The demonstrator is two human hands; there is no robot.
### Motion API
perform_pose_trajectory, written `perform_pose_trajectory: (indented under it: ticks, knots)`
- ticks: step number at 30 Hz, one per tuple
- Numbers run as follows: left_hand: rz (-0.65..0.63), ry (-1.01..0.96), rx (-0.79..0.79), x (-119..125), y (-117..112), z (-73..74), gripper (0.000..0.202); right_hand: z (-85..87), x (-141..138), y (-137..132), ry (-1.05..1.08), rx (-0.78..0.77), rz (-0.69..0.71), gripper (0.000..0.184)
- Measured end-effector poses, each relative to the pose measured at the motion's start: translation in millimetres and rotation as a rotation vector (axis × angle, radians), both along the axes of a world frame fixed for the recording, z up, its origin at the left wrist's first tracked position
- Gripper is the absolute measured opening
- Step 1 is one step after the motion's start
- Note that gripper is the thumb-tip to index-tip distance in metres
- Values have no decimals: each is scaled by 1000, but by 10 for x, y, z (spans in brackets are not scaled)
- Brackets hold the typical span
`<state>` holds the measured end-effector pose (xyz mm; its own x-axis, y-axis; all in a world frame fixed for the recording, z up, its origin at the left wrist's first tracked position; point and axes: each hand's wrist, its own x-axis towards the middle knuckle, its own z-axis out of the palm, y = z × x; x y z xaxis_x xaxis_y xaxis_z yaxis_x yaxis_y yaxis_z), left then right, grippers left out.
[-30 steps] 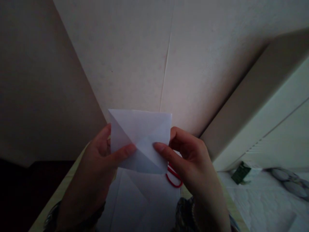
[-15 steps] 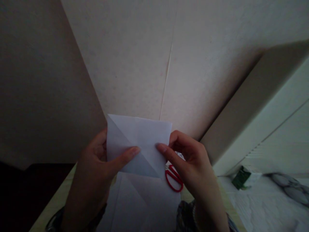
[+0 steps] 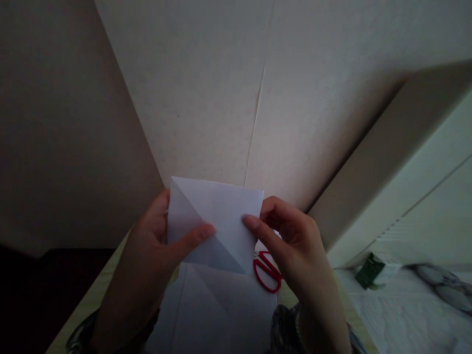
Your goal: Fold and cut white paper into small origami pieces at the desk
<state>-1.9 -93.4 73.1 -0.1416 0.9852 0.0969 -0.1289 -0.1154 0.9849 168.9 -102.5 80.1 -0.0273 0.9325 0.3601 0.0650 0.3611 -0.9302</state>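
Between both hands I hold up a small white sheet of paper (image 3: 221, 206), creased along a diagonal from its upper left to its lower right. My left hand (image 3: 157, 241) grips its left side, thumb flat across the front and fingers behind. On the right edge my right hand (image 3: 291, 236) pinches the sheet between thumb and fingers, which are partly hidden. Below lies more white paper (image 3: 217, 314), also marked by fold lines. Red-handled scissors (image 3: 267, 275) rest beside that paper, near my right wrist, their blades mostly covered.
A pale wooden tabletop (image 3: 98, 290) shows under the papers. Behind it rises a light wall (image 3: 206, 98). To the right, a green and white box (image 3: 372, 270) and glasses (image 3: 438, 282) lie on a white quilted surface (image 3: 398, 314).
The held sheet's left edge has shifted slightly right, along with my left hand, and the sheet looks a little narrower. Both hands keep their grip.
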Motion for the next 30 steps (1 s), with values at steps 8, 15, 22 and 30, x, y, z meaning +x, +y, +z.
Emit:
perform_pose_trajectory:
  ticks: [8,15,22,30]
  knots:
    - [304,350,346,11,-11,-66,63,-24,1,28,10,-18,-19,18]
    - [153,672,395,-26,-7,-114,34,-34,15,24,33,16,-53,15]
    - [-144,497,234,52,-55,-194,47,-30,-37,14,-22,30,-41,12]
    - [-189,51,35,143,-63,-237,60,-19,-44,14,-46,27,-11,10]
